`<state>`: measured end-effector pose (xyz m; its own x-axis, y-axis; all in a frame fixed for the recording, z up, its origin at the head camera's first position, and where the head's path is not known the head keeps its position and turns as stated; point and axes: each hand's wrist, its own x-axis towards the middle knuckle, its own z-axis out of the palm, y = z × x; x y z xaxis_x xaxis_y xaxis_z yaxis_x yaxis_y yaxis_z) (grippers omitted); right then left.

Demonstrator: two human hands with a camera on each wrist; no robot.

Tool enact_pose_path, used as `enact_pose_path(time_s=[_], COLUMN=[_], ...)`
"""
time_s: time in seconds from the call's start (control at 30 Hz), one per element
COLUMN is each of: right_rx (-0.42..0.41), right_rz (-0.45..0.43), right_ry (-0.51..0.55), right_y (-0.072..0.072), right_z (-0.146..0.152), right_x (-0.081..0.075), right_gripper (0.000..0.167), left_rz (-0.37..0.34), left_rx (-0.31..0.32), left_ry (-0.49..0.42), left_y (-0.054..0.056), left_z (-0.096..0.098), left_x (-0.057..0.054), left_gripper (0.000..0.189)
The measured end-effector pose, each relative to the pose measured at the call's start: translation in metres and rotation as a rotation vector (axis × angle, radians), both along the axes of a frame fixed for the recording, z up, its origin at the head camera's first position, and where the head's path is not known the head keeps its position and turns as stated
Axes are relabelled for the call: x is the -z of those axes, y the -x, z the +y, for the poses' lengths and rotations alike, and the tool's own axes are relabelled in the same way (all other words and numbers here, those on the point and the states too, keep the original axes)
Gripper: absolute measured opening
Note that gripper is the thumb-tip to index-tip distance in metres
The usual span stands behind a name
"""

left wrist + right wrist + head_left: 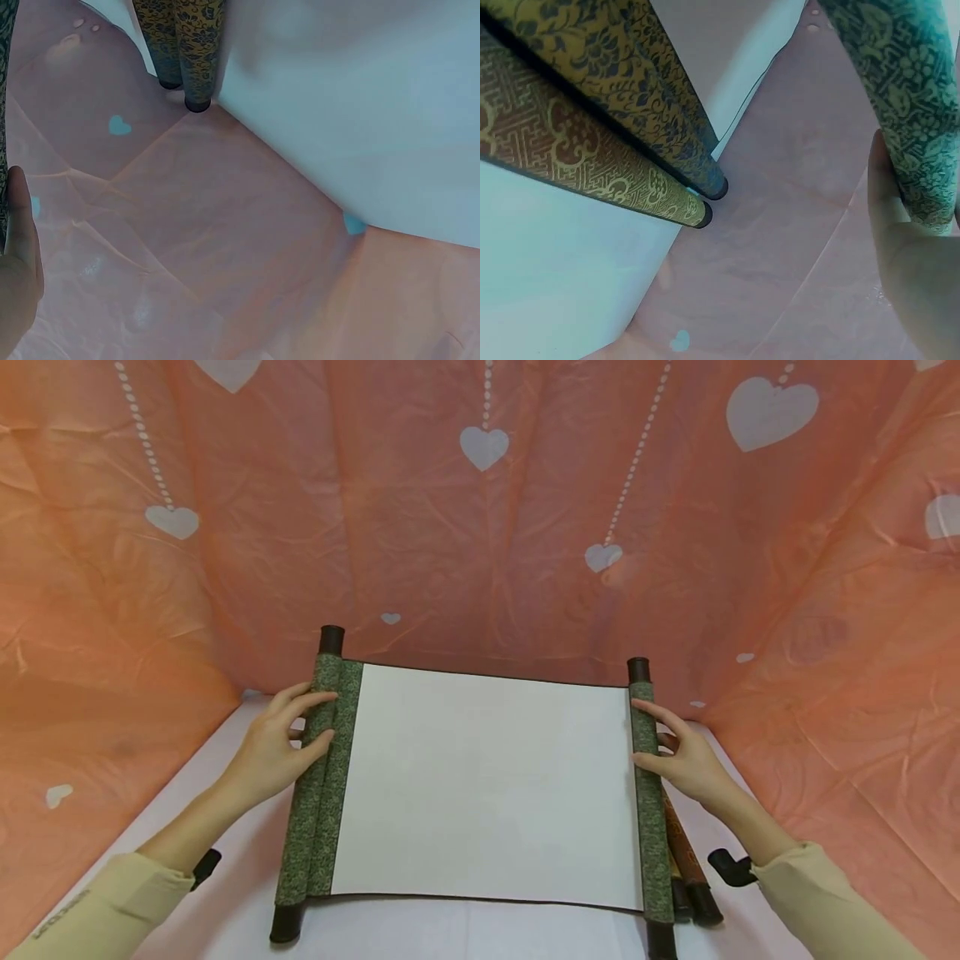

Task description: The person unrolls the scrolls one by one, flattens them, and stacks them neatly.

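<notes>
Spread between my two hands is a scroll (487, 785) with a plain white sheet and green patterned borders. Its left roller (306, 827) is thicker, wound with green cloth and tipped with dark end knobs. My left hand (262, 760) grips this roller above its middle, thumb and fingers on either side. My right hand (693, 770) holds the thinner right roller (652, 843) the same way, fingertips reaching the white sheet's edge. The right wrist view shows the green roller (915, 97) upright against the right palm. At the left wrist view's edge, part of the left hand (22, 255) appears.
Partly behind the right roller lie a reddish-brown scroll (684, 843) and a gold-patterned scroll (615, 67), rolled up side by side on the white table (397, 931). An orange sheet with white hearts (483, 447) hangs around the back and sides.
</notes>
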<state>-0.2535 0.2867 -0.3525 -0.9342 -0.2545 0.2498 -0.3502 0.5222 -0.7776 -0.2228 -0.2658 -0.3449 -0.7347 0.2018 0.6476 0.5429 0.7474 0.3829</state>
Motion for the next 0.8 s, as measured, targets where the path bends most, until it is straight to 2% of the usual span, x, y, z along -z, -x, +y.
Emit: enact_pose_path(time_s=[0.23, 0.5, 0.67, 0.8], right_rx=[-0.042, -0.033, -0.02, -0.027], right_rz=[0.015, -0.057, -0.11, -0.116], right_ry=[0.02, 0.105, 0.1, 0.088], right_y=[0.006, 0.014, 0.019, 0.024], right_z=[0.005, 0.005, 0.004, 0.003], right_x=[0.003, 0.005, 0.008, 0.009], right_gripper=[0.078, 0.079, 0.094, 0.097], left_rz=[-0.009, -0.065, -0.11, -0.14], left_rx=[0.003, 0.004, 0.0, -0.006], left_ry=[0.008, 0.005, -0.006, -0.009], left_y=[0.002, 0.007, 0.009, 0.012], left_z=[-0.003, -0.008, -0.009, -0.011], left_x=[-0.001, -0.002, -0.004, -0.005], left_gripper=[0.05, 0.049, 0.049, 0.049])
